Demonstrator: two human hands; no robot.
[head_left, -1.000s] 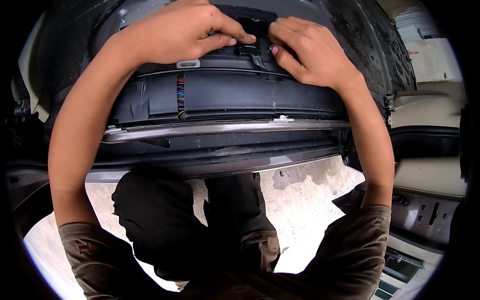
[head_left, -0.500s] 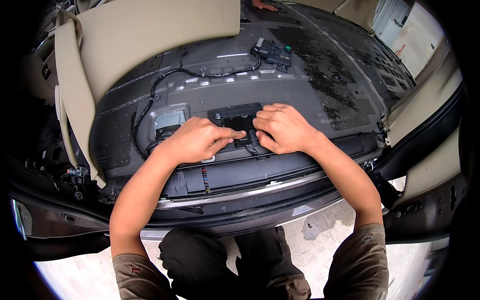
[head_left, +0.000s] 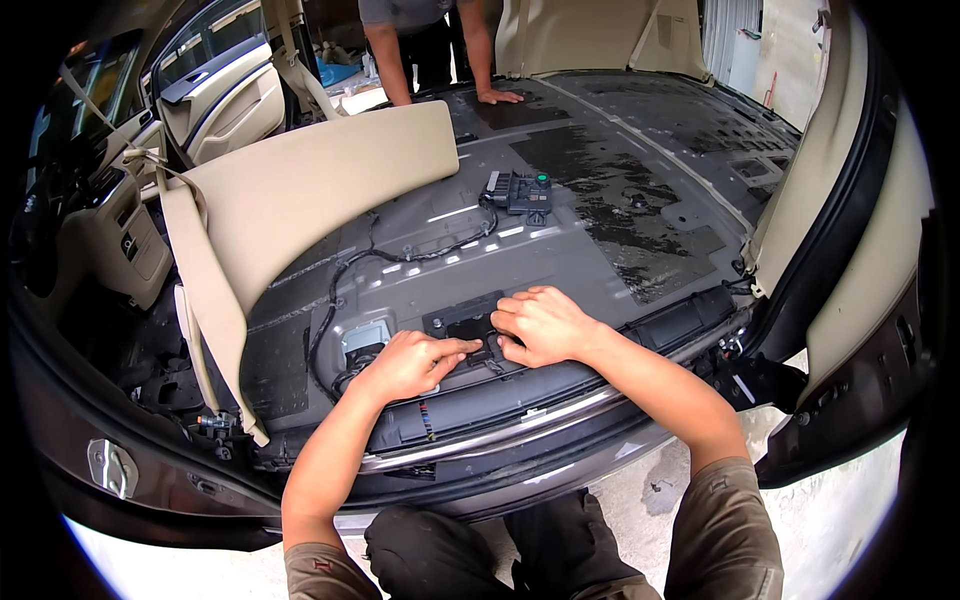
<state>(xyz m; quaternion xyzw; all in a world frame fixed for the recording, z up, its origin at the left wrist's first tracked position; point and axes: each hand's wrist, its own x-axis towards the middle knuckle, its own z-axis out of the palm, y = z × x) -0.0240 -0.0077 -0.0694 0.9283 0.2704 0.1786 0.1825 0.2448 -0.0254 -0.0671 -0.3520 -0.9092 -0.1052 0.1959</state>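
Both my hands meet over a black rectangular module (head_left: 462,326) set in the car's bare floor, near the door sill. My left hand (head_left: 408,364) has its index finger stretched out, the tip at a small black connector (head_left: 482,358) on the module's near side. Its other fingers are curled, and thumb and index stay apart. My right hand (head_left: 545,326) is closed at the module's right end, fingers bent and thumb near the connector. Its knuckles hide what lies between its fingertips. A silver-grey box (head_left: 368,338) sits left of the module, partly behind my left hand.
A black wiring harness (head_left: 345,262) curves across the floor to a control unit with a green spot (head_left: 518,195). A large beige trim panel (head_left: 330,165) stands at the left. Coloured wires (head_left: 427,420) show near the metal sill. Another person's hand (head_left: 499,97) rests on the far floor.
The view has tilted up, so the far side and the other person's arms now show. Both my hands keep nearly the same pose at the module.
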